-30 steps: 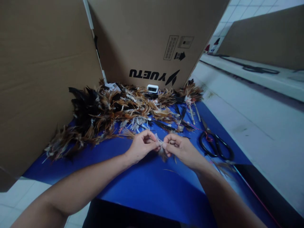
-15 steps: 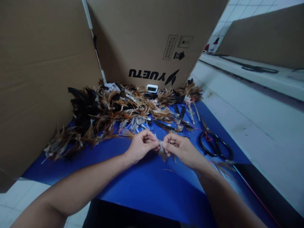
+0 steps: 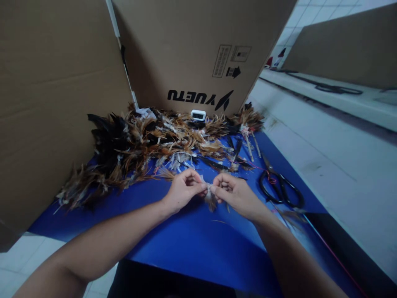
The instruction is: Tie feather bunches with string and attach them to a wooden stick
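My left hand [image 3: 182, 191] and my right hand [image 3: 233, 193] meet over the blue sheet [image 3: 186, 240], fingertips pinched together on a small tuft of feathers [image 3: 210, 198] held between them. The tuft's brown tips hang down below my fingers. Just beyond my hands lies a big heap of brown, black and white feathers [image 3: 145, 145], spread across the back of the sheet.
Black-handled scissors [image 3: 281, 188] lie right of my right hand. Two feathered sticks [image 3: 249, 136] rest at the back right. A small white device [image 3: 198, 115] stands against the cardboard box wall [image 3: 192, 54]. A pink thread [image 3: 328, 244] runs along the right edge.
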The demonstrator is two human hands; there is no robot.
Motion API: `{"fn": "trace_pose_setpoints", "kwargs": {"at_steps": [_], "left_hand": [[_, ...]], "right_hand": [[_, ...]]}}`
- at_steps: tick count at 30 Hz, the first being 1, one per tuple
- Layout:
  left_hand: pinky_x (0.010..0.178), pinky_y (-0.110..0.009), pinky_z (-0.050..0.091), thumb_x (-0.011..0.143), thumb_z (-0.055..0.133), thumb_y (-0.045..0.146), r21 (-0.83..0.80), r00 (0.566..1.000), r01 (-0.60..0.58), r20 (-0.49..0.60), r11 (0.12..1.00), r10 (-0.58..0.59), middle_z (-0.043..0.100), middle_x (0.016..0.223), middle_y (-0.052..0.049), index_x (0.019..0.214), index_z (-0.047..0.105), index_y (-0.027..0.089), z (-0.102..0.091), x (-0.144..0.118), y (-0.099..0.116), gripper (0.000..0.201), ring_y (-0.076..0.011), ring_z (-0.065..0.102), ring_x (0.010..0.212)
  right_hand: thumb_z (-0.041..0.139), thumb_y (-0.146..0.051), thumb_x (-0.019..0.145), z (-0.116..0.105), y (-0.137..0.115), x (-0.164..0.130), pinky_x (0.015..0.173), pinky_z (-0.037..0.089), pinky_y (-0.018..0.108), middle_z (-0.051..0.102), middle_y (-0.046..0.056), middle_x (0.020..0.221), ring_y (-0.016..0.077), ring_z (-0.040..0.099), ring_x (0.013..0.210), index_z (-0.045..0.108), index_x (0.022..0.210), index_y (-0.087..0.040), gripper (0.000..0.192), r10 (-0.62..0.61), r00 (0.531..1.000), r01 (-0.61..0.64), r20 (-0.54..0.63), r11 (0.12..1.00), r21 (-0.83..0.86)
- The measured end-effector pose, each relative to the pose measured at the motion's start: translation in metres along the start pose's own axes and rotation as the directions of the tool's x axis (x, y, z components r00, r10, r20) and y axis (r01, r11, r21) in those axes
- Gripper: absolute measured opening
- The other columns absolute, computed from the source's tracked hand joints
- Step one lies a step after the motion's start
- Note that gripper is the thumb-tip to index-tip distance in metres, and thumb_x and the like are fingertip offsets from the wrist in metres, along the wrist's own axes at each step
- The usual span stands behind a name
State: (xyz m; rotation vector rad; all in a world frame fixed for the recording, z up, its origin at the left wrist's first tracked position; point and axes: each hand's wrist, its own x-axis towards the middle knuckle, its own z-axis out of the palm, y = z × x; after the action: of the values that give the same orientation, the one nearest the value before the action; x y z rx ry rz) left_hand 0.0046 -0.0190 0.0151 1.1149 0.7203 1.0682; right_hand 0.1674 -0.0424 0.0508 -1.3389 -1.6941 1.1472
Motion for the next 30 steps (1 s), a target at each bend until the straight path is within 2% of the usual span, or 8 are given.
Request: {"fn": "trace_pose_setpoints", "kwargs": {"at_steps": [3,6,9,12,23,30], "left_hand": [[0.055,-0.023,0.049,0.064,0.072,0.026,-0.001,1.0,0.009,0.006,1.0,-0.009,0.061,0.063,0.0,0.072,0.048,0.013,0.0003,0.0001,0.0002,0.028,-0.01,0.059,0.056],[0.054,-0.022,0.049,0.064,0.072,0.026,0.005,0.999,0.035,0.014,0.999,-0.035,0.06,0.062,0.0,0.071,0.049,0.013,0.0003,0.0011,-0.001,0.028,-0.0101,0.059,0.056],[0.053,-0.022,0.048,0.063,0.071,0.025,0.013,0.998,0.065,0.014,0.998,-0.065,0.06,0.061,0.0,0.07,0.048,0.013,-0.0001,0.0023,-0.0024,0.027,-0.0103,0.06,0.056],[0.053,-0.022,0.049,0.064,0.071,0.024,0.014,0.997,0.073,0.018,0.997,-0.073,0.059,0.06,0.0,0.07,0.048,0.013,-0.0004,0.0028,-0.003,0.026,-0.01,0.06,0.055],[0.052,-0.022,0.049,0.064,0.068,0.02,0.009,0.998,0.058,-0.011,0.998,-0.058,0.059,0.062,0.0,0.071,0.048,0.013,0.0015,0.002,-0.001,0.023,-0.0091,0.059,0.053],[0.053,-0.022,0.049,0.064,0.069,0.021,-0.02,1.0,0.031,-0.006,0.999,-0.031,0.06,0.065,0.0,0.072,0.048,0.013,0.0021,0.0021,0.0006,0.025,-0.0084,0.059,0.053]], "right_hand": [[0.053,-0.028,0.08,0.001,0.0026,-0.0008,0.048,0.04,0.021,0.053,-0.005,0.054,0.0089,0.052,0.048,0.048,0.071,-0.019,0.013,-0.013,1.0,0.014,0.01,0.999,-0.053],[0.051,-0.026,0.081,0.002,0.0056,-0.0015,0.049,0.038,0.021,0.054,-0.004,0.057,0.0091,0.051,0.05,0.05,0.072,-0.02,0.011,-0.048,0.999,0.045,-0.007,0.983,-0.181],[0.05,-0.022,0.08,0.003,0.0076,-0.0018,0.048,0.035,0.021,0.055,-0.004,0.058,0.0091,0.049,0.051,0.052,0.072,-0.02,0.009,-0.098,0.995,0.088,-0.012,0.932,-0.352],[0.05,-0.019,0.079,0.0039,0.0083,-0.002,0.047,0.033,0.02,0.056,-0.005,0.057,0.0086,0.047,0.049,0.052,0.071,-0.021,0.008,-0.119,0.993,0.11,0.006,0.897,-0.429],[0.05,-0.023,0.08,0.0018,0.0065,-0.0017,0.048,0.036,0.02,0.056,-0.005,0.057,0.0085,0.05,0.05,0.052,0.07,-0.02,0.011,-0.07,0.997,0.07,0.01,0.959,-0.276],[0.054,-0.028,0.077,-0.0025,0.0066,0.0014,0.048,0.038,0.021,0.052,-0.005,0.055,0.009,0.049,0.049,0.05,0.069,-0.019,0.012,-0.036,0.994,0.018,-0.099,0.984,-0.178]]}}
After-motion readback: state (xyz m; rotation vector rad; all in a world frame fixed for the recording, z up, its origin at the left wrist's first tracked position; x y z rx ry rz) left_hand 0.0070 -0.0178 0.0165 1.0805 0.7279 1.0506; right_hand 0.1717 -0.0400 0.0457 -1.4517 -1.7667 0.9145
